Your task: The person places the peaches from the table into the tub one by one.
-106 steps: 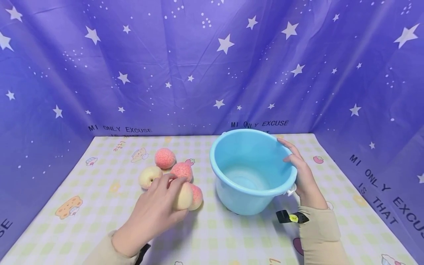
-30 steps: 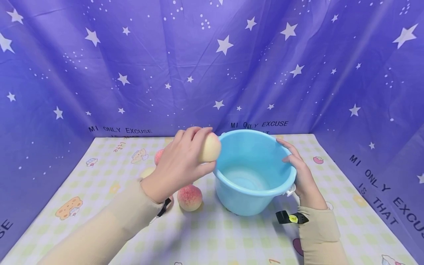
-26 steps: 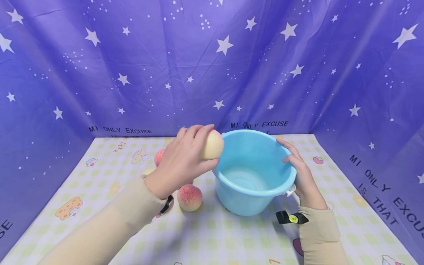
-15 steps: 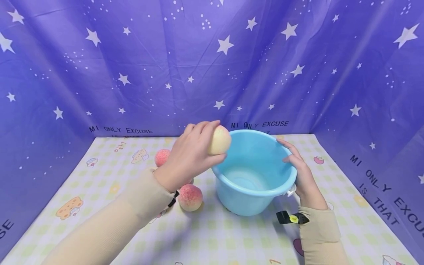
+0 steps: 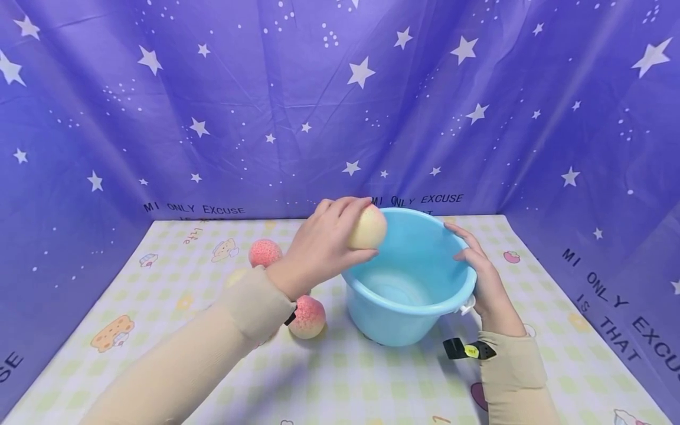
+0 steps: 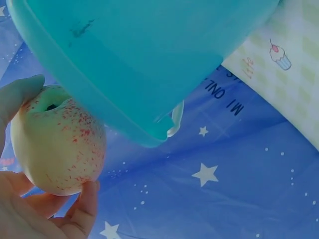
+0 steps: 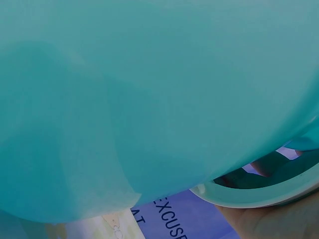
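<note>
"What's hidden?"

"Left of the bucket [image 5: 390,326], a sleeve [image 5: 207,339] partly covers some fruit [image 5: 264,252] on the checked surface [image 5: 350,386]. Starry curtain [image 5: 297,71] behind."

"Who's holding what?"

"Left hand [image 5: 325,241] curled round a peach [image 5: 370,228] at the bucket's left rim; right hand [image 5: 490,289] gripping its right rim."

A long beige left sleeve [image 5: 180,366] is worn at 8 o'clock in the head view, finished in a broad left cuff [image 5: 257,307], at whose 4 o'clock edge a black wristband [image 5: 290,315] is partly shown. It is matched at 5 o'clock by a beige right sleeve [image 5: 517,407], where a smooth right cuff [image 5: 512,360] is marked off by a crease. At that cuff's 9 o'clock edge a black strap [image 5: 486,349] is seen, along which a small yellow-green tag [image 5: 471,351] and a squared black block [image 5: 453,348] are set, the tag's markings being too small to be read.
</note>
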`<control>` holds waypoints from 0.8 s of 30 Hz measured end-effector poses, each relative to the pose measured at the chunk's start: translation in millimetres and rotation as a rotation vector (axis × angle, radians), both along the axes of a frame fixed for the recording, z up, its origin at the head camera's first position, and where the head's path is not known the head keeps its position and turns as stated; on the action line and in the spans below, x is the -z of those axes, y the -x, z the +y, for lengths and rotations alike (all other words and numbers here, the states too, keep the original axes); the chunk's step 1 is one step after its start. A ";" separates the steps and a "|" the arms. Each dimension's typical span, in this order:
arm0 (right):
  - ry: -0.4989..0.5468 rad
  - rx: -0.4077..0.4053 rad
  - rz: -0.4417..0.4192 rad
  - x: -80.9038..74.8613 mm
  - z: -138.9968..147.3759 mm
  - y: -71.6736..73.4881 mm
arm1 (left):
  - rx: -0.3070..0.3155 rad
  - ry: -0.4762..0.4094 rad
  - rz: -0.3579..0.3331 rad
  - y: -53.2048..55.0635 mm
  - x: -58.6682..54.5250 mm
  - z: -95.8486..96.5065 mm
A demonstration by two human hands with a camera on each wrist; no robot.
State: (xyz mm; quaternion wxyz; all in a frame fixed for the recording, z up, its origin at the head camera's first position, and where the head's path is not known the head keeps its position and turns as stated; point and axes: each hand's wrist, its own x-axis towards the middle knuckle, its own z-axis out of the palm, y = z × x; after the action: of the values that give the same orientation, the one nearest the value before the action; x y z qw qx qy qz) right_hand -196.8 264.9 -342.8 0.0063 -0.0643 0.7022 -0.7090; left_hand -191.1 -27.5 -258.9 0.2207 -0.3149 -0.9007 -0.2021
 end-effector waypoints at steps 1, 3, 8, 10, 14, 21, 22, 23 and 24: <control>-0.001 -0.001 0.000 -0.2 -0.1 0.1 | 0.003 0.001 -0.002 0.7 0.6 0.9; -0.004 -0.002 -0.001 -0.3 -0.2 0.3 | 0.008 0.002 -0.010 2.2 2.0 3.1; -0.006 -0.002 0.002 -0.1 -0.3 0.6 | 0.010 0.000 -0.049 6.2 5.4 10.0; -0.006 -0.001 0.002 0.3 0.0 0.5 | 0.007 0.000 -0.069 7.7 6.3 13.2; -0.011 0.003 0.000 1.0 1.0 0.2 | 0.001 0.012 -0.114 9.7 7.0 20.2; -0.004 0.002 0.005 0.8 0.6 1.0 | -0.001 0.034 -0.170 12.4 9.2 29.9; -0.004 0.002 0.004 0.7 0.5 1.1 | -0.001 0.039 -0.171 12.9 9.5 31.1; -0.004 0.003 0.003 0.6 0.4 1.1 | 0.002 0.044 -0.170 13.3 9.7 32.3; -0.005 0.003 0.002 0.5 0.4 1.1 | 0.004 0.049 -0.170 13.7 9.9 33.6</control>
State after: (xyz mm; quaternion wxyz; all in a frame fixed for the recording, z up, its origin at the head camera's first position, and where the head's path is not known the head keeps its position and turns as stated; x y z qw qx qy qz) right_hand -197.9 265.3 -343.3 0.0049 -0.0639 0.7041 -0.7072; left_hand -204.8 6.1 -268.8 0.1352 -0.3039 -0.9202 -0.2067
